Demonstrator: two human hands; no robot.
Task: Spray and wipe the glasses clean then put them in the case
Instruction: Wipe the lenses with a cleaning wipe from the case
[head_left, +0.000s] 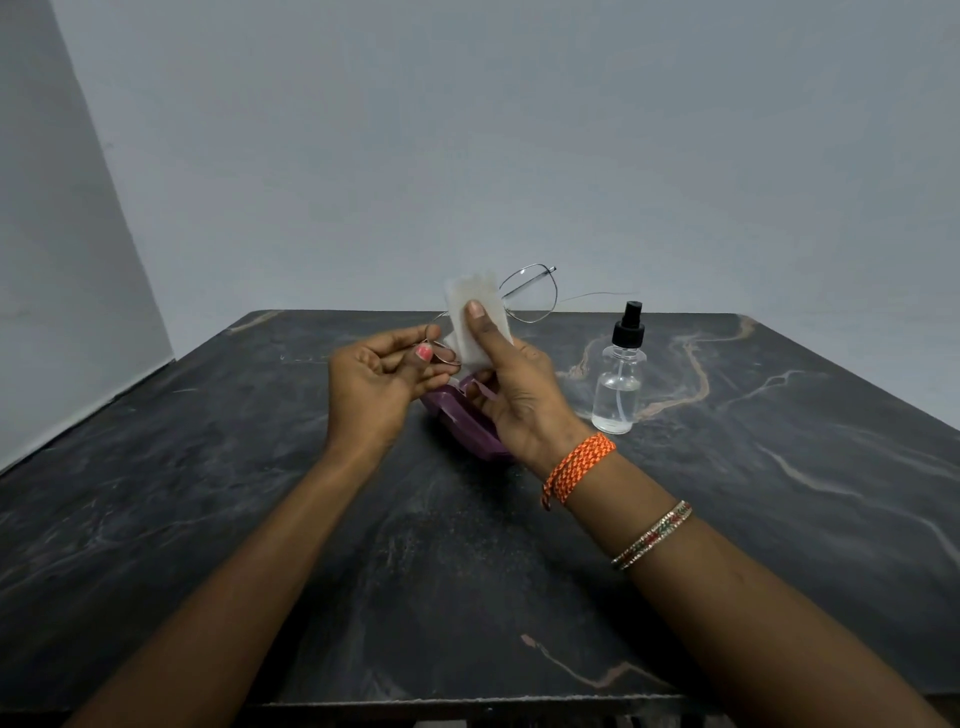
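The left hand (382, 382) is pinching the wire glasses (527, 296) by one rim while the right hand (511, 387) is pressing a white cloth (475, 317) around a lens; hard thumb pressure could be bending the thin frame. The purple case (467, 423) is lying open beneath both hands, and the spray bottle (621, 371), right of the right hand, is showing no readable label.

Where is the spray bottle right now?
In the head view, the clear plastic spray bottle with a black nozzle stands upright on the dark marble table, right of the right hand, untouched.
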